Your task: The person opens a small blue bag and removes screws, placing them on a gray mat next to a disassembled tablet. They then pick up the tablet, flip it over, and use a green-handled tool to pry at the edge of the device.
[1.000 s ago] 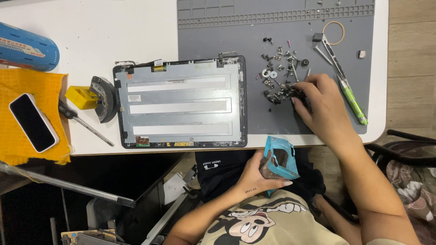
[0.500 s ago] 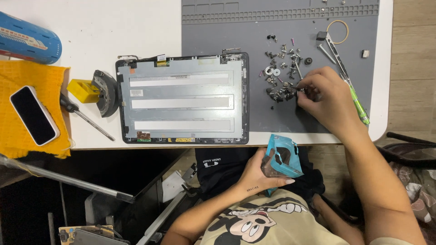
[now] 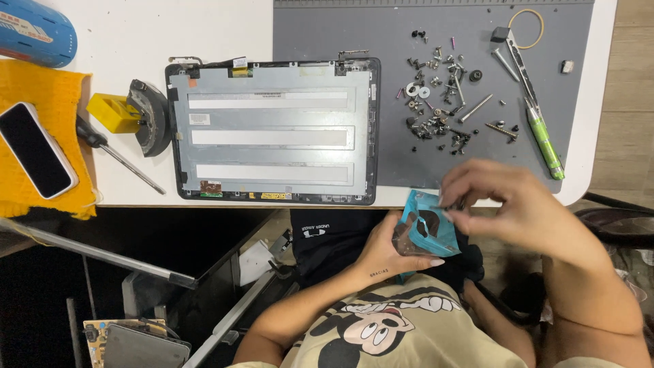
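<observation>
Blue pouch (image 3: 430,228) first: it sits off the table, below the front edge of the grey mat and just above your lap, and your left hand (image 3: 395,249) is closed around its lower half, fingers curled under it with the thumb along the bottom. Your right hand (image 3: 514,204) is at the pouch's upper right corner, fingertips pinched together on something small and dark (too small and blurred to name).

Working down in size, the white table (image 3: 136,41) carries everything else. On it, the grey work mat (image 3: 354,27) covers the right part. An opened laptop display panel (image 3: 272,133), silver back up in a black frame, lies across the mat's left edge, well apart from both hands. A yellow cloth (image 3: 41,88) hangs over the left edge with a black phone (image 3: 34,150) lying on it. A blue cylinder (image 3: 30,31) lies at the top left corner. Beside the panel sit a dark round part (image 3: 151,119) touching a yellow block (image 3: 109,112), and a black-handled screwdriver (image 3: 116,153) lies slanted below them. On the mat, a green-handled tool (image 3: 541,136) lies just beside a scatter of loose screws (image 3: 439,109), and a rubber band (image 3: 526,27) rests near the top.
</observation>
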